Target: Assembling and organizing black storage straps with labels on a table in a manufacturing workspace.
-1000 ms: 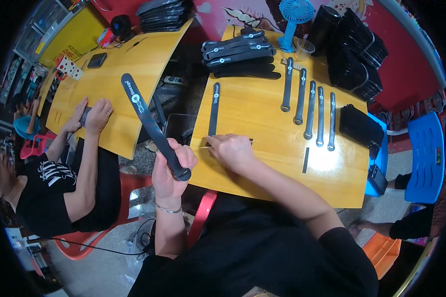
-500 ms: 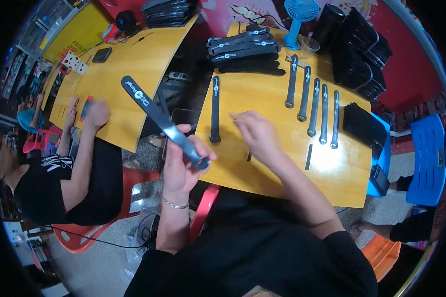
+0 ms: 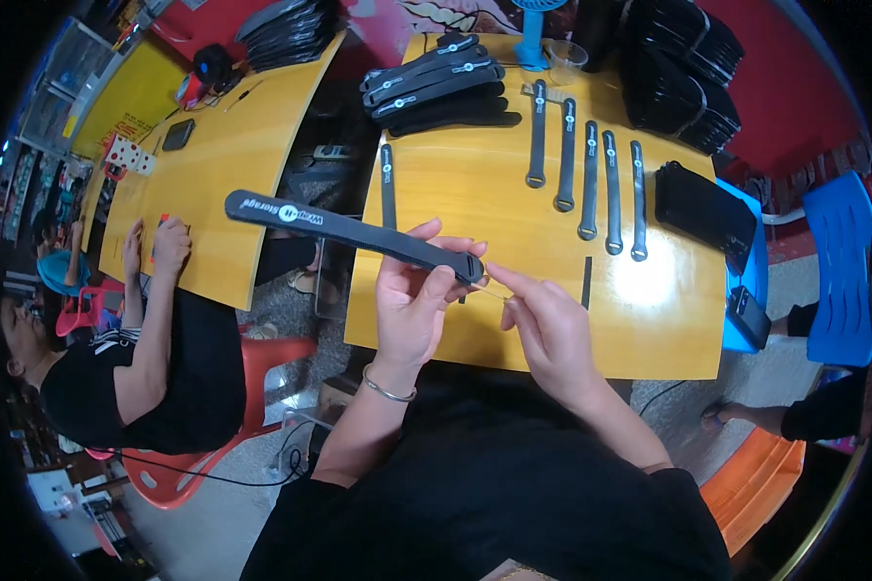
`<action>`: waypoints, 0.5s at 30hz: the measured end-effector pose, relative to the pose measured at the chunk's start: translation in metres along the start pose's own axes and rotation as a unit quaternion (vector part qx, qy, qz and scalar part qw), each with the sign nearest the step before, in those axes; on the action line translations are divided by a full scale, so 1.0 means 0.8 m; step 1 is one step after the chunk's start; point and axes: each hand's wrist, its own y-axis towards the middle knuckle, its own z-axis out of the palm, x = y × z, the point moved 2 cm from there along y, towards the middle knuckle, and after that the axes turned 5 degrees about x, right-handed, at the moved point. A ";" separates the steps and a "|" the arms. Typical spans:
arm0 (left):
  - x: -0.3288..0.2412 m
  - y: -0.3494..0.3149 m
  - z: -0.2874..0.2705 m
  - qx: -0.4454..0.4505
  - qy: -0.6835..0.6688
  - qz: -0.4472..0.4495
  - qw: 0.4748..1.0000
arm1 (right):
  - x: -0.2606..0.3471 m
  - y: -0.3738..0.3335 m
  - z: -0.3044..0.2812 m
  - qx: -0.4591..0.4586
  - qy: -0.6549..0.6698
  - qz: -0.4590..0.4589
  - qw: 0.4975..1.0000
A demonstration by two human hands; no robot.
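A black cable strap (image 3: 358, 228) with white print slants across in front of me, its plain end out to the left. My left hand (image 3: 412, 305) grips it close to the end with the metal ring (image 3: 473, 268). My right hand (image 3: 552, 334) is at that ring end, index finger stretched toward it and the other fingers curled. A thin yellowish strand (image 3: 494, 292) runs between the ring end and my right fingers, too fine to make out clearly. Another black strap (image 3: 388, 184) lies behind the held one, partly hidden by it.
Several straps lie in a row on the yellow table (image 3: 664, 334), with a strap pile (image 3: 436, 87) at the back. Black bundles (image 3: 683, 107), a black pouch (image 3: 704, 215) and a blue fan (image 3: 531, 39) are near the far and right edges. A co-worker (image 3: 160, 358) sits at the left table.
My right hand has come up from the table to the strap's ring end. My left hand has moved right and turned the strap flatter. The view has shifted slightly.
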 end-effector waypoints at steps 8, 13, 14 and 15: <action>0.007 0.000 0.019 0.019 0.052 0.078 0.995 | -0.012 -0.012 -0.003 -0.043 0.004 -0.036 0.998; 0.009 0.001 0.025 0.016 0.049 0.088 0.995 | -0.013 -0.015 -0.004 -0.059 0.019 -0.001 0.998; 0.010 0.001 0.026 0.017 0.051 0.094 0.994 | -0.013 -0.016 -0.004 -0.063 0.016 -0.001 0.998; 0.010 0.002 0.027 0.018 0.051 0.093 0.994 | -0.014 -0.016 -0.005 -0.065 0.016 0.000 0.998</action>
